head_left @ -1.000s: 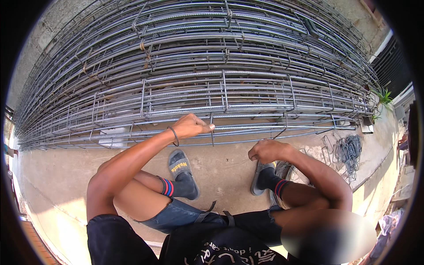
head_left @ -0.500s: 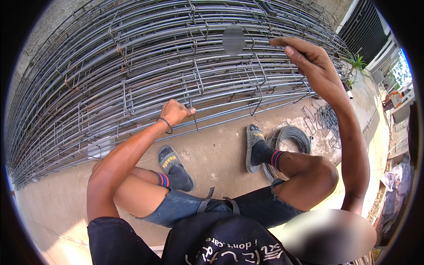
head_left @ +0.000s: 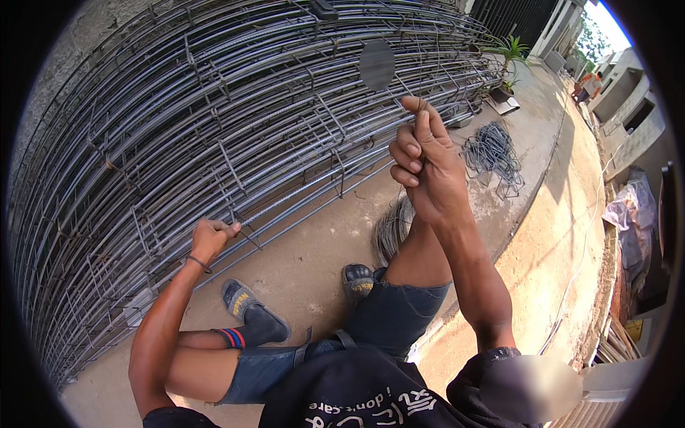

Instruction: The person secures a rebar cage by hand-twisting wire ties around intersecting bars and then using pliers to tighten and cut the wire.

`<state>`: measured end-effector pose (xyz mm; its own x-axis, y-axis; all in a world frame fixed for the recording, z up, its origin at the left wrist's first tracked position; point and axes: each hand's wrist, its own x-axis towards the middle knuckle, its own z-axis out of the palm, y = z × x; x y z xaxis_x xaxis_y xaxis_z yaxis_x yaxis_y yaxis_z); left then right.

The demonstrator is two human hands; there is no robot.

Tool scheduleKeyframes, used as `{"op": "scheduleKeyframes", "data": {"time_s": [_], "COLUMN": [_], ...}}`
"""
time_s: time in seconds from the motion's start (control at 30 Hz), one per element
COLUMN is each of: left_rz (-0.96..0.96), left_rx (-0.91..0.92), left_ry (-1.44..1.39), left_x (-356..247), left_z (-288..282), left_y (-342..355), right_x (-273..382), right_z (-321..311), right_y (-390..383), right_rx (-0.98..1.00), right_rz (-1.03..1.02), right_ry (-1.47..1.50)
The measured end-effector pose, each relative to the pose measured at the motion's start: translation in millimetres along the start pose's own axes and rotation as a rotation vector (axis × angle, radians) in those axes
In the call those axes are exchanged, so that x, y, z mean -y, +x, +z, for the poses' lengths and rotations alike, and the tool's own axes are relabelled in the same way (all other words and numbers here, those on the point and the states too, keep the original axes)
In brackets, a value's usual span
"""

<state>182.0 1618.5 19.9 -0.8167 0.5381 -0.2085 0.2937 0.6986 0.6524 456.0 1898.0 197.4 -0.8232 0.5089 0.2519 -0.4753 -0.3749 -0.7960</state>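
Steel frames (head_left: 264, 121): stacked far and left, near edge at my left hand.
Left hand (head_left: 210, 241): curled on a bar of the nearest frame; a firm grip should stop it shifting.
Right hand (head_left: 428, 164): raised, fingers bent; I can't tell whether it pinches anything, so I'd check.
Wire coil (head_left: 389, 232): near, beside the right sandal (head_left: 359, 284); I'd avoid snagging it.

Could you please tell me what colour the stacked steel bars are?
The steel bars are mostly grey, seen best in the head view.
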Motion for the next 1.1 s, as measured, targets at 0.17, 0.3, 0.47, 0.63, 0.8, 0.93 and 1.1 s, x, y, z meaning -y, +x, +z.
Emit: {"op": "scheduleKeyframes", "data": {"time_s": [0.17,0.3,0.47,0.63,0.8,0.93,1.1], "left_rz": [-0.02,0.026,0.05,0.127,0.088,0.29,0.114], "left_rx": [-0.116,-0.164,-0.015,0.068,0.058,-0.199,-0.364], "left_ry": [-0.025,-0.078,-0.016,0.037,-0.08,-0.915,-1.22], "left_x": [-1,-8,-13,-23,-40,-65,-76], "left_z": [8,7,-4,0,-9,-11,-23], "left_y": [-12,-19,-21,-28,-46,-62,-65], "right_x": [-147,-232,-251,-246,-233,-225,-222], "right_z": [43,74,53,50,58,64,69], "right_y": [-32,-42,-29,-17,-4,-3,-18], "right_rx": [-0.233,-0.082,-0.128,-0.066,-0.001,0.203,0.313], "right_rz": [0.343,0.162,0.027,0.227,0.491,0.679,0.838], "right_ry": [0.102,-0.335,-0.675,-0.489,-0.301,-0.089,0.165]}}
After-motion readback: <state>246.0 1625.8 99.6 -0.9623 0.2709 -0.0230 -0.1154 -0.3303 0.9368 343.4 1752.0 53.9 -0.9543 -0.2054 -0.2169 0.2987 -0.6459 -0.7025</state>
